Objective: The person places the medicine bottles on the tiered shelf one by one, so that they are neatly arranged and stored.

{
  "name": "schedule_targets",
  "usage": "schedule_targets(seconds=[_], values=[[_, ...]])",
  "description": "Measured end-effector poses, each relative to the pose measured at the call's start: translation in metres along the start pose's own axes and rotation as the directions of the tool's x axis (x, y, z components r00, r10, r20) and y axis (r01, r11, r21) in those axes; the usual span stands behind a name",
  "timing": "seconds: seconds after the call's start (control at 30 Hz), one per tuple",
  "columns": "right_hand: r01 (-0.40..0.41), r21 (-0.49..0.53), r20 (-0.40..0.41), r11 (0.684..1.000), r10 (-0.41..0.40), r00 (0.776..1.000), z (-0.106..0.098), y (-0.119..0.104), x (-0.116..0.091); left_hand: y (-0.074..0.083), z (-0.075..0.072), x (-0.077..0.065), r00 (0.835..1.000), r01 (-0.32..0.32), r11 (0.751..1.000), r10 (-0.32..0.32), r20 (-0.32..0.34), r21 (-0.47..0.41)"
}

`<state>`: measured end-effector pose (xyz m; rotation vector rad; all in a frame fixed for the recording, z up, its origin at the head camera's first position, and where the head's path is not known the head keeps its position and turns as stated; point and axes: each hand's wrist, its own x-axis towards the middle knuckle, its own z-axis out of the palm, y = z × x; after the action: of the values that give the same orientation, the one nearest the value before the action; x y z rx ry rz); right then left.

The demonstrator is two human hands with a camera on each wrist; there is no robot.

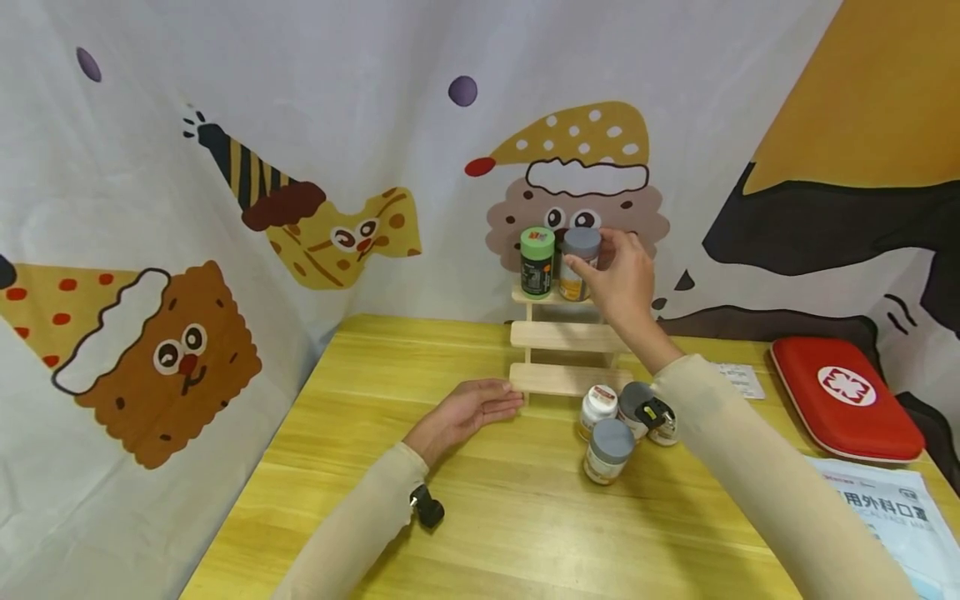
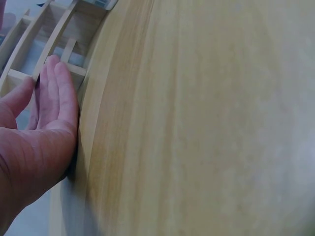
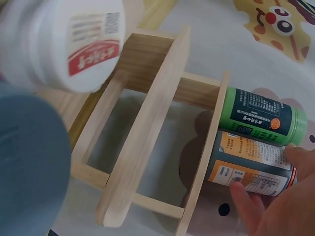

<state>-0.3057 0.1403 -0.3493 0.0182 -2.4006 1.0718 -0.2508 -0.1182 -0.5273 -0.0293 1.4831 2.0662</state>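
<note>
My right hand [image 1: 628, 282] holds a grey-lidded bottle [image 1: 582, 242] with an orange and white label, fingers and thumb around its sides. The bottle stands on the top tier of a three-step wooden rack [image 1: 566, 337]. Close beside it on the left is a green-capped bottle [image 1: 537, 265] with a dark label. In the right wrist view the held bottle's base [image 3: 216, 164] meets the top board. Down at the bottom tier's left end, my left hand [image 1: 467, 414] rests with straight fingers against the rack; the left wrist view shows the fingertips [image 2: 51, 61] at its side frame.
In front of the rack's right side stand a white bottle [image 1: 598, 408], a grey-lidded jar [image 1: 609, 448] and more grey-lidded containers, partly behind my right wrist. At the right lie a red first-aid case [image 1: 847, 398], a paper slip [image 1: 741, 381] and a mask packet [image 1: 892, 517].
</note>
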Motion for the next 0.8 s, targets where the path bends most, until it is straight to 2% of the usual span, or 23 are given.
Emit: schedule_targets(seconds=[0.2,0.43,0.63,0.8], values=[[0.023,-0.016,0.046,1.0,-0.022,0.999,-0.005,0.006,-0.007,-0.001,0.0,0.0,1.0,0.002,1.0,-0.002,-0.002,0.012],[0.057,0.061,0.066,0.997,-0.061,0.996,-0.016,0.013,-0.021,-0.001,0.001,-0.001,1.0,-0.003,1.0,0.003,-0.007,0.019],[0.083,0.188,0.104,0.979,-0.104,0.989,-0.03,0.018,-0.04,0.001,0.002,-0.003,1.0,-0.007,1.0,0.007,0.006,0.016],[0.062,0.177,0.164,0.982,-0.092,0.982,-0.045,0.017,-0.059,0.002,0.002,-0.004,1.0,-0.008,1.0,0.008,0.006,0.012]])
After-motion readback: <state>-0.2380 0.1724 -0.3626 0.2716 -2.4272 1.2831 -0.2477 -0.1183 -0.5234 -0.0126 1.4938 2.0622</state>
